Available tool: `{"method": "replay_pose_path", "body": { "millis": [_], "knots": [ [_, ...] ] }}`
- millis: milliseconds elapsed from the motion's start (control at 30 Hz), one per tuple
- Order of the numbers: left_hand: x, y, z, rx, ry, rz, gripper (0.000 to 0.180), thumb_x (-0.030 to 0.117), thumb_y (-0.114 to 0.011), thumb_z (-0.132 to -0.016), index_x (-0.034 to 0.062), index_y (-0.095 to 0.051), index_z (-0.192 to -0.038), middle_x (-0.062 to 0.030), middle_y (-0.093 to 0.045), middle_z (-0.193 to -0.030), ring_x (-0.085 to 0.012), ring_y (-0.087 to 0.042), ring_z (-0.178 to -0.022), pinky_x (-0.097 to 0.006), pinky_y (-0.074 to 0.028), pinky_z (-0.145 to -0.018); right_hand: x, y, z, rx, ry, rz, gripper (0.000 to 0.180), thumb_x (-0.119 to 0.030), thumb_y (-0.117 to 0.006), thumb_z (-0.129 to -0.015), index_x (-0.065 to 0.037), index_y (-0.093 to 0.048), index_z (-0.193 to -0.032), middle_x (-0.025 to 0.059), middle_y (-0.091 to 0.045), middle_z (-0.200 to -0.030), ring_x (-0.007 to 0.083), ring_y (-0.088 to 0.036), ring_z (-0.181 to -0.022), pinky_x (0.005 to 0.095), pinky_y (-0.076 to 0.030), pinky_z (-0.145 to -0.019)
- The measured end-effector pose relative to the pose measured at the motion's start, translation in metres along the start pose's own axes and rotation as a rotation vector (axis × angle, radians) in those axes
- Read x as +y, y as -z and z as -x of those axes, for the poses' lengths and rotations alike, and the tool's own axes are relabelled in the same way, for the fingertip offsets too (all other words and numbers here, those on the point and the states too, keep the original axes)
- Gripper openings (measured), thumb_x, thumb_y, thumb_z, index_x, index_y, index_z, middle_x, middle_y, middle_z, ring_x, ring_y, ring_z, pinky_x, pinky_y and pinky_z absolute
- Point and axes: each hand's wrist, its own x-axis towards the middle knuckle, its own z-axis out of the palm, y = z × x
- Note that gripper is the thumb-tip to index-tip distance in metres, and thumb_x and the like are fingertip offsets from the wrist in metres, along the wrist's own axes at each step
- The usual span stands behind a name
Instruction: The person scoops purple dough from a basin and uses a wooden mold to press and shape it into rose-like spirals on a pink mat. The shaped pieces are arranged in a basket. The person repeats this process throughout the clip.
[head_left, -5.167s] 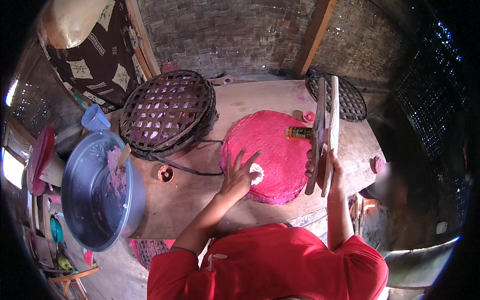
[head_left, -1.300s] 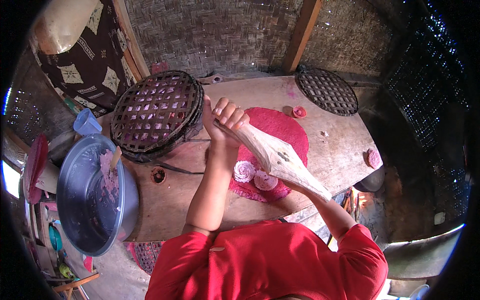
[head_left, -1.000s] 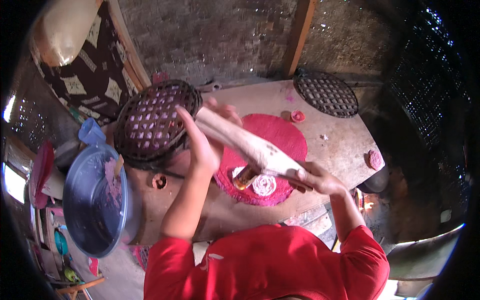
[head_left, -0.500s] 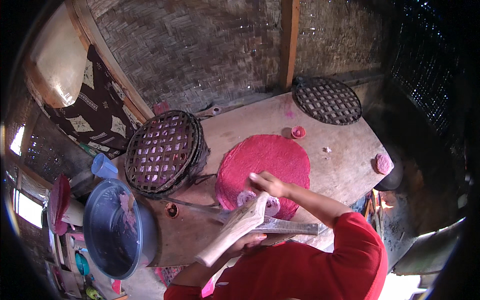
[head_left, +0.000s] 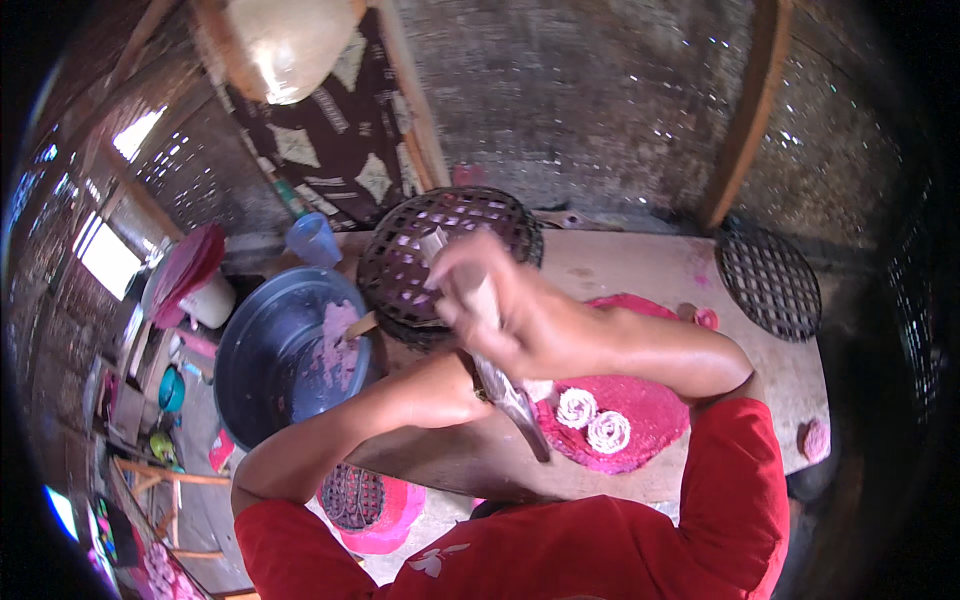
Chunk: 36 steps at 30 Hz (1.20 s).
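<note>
Fingers [head_left: 488, 343], right hand [head_left: 520, 310]: curled round a wooden tool [head_left: 525, 428]; motion blur, so whether the tips meet cannot be told.
Fingers, left hand: hidden behind the right hand and the wood; spread or closed, cannot tell.
Wooden tool: slanted, upper end before the lattice basket [head_left: 450, 212], lower end at the near left edge of the round red mat [head_left: 648, 415]. Wrapped grip, presumably for firmness.
Right forearm [head_left: 660, 350]: bent sharply at the elbow, reaching leftward across the body, above the mat.
Left forearm [head_left: 390, 405]: angled up and inward, meeting the tool below the right hand; the crossing probably lets both arms bear on one piece.
Coiled rosettes, a left one [head_left: 577, 408] and a right one [head_left: 609, 432]: side by side, flat on the mat's near part, which likely serves as their bed.
Table [head_left: 600, 262]: beneath the mat and basket.
Basin [head_left: 262, 372]: left of the table, purplish paste and a stick [head_left: 361, 326] inside.
</note>
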Motion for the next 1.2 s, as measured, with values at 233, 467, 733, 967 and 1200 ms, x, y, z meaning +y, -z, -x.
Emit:
{"method": "replay_pose_path", "body": {
  "millis": [233,467,733,967,1200],
  "knots": [
    [-0.039,0.099,0.157,0.662,0.424,0.006,0.031,0.009,-0.068,-0.082,0.0020,-0.065,-0.113,-0.0112,-0.068,-0.102,-0.0251,-0.065,-0.101,-0.040,-0.051,-0.088,0.039,0.047,-0.062,0.818,-0.294,-0.277,0.012,-0.020,-0.051,-0.099,-0.013,-0.045,-0.108,0.0022,-0.047,-0.073,0.0121,-0.049,-0.060,0.0318,-0.047,-0.054],
    [-0.059,0.133,0.180,1.433,-0.282,0.471,0.034,0.003,-0.061,-0.090,0.0001,-0.058,-0.124,-0.0106,-0.062,-0.120,-0.0200,-0.059,-0.113,-0.037,-0.047,-0.098,0.142,-0.159,-0.148,0.846,-0.461,-1.162,0.049,-0.043,-0.029,-0.106,0.001,-0.049,-0.102,0.0184,-0.063,-0.085,0.0266,-0.064,-0.080,0.0445,-0.052,-0.086],
    [-0.092,0.176,0.248,1.477,0.097,-0.600,0.019,0.006,-0.070,-0.084,-0.0008,-0.067,-0.101,-0.0072,-0.067,-0.094,-0.0194,-0.064,-0.089,-0.034,-0.050,-0.083,0.151,-0.263,-0.117,-0.996,-0.229,1.433,0.033,-0.020,-0.057,-0.088,-0.009,-0.064,-0.118,0.0127,-0.070,-0.107,0.0327,-0.060,-0.111,0.0529,-0.041,-0.095],
    [-0.155,0.174,0.253,1.186,-0.069,-1.010,0.035,0.019,-0.078,-0.075,0.0048,-0.064,-0.104,-0.0108,-0.066,-0.098,-0.0289,-0.063,-0.093,-0.044,-0.048,-0.091,0.158,-0.267,-0.129,-1.061,-0.324,1.330,0.014,-0.010,-0.064,-0.081,-0.009,-0.074,-0.091,0.0090,-0.073,-0.090,0.0242,-0.073,-0.083,0.0352,-0.056,-0.063],
    [-0.154,0.159,0.266,1.225,-0.065,-0.555,0.027,0.016,-0.073,-0.067,0.0016,-0.058,-0.084,-0.0106,-0.057,-0.083,-0.0298,-0.062,-0.077,-0.035,-0.049,-0.063,0.162,-0.291,-0.110,-1.139,-0.336,1.025,0.017,-0.017,-0.062,-0.081,-0.013,-0.076,-0.090,0.0106,-0.073,-0.091,0.0302,-0.072,-0.083,0.0416,-0.056,-0.067]
  ]
}}
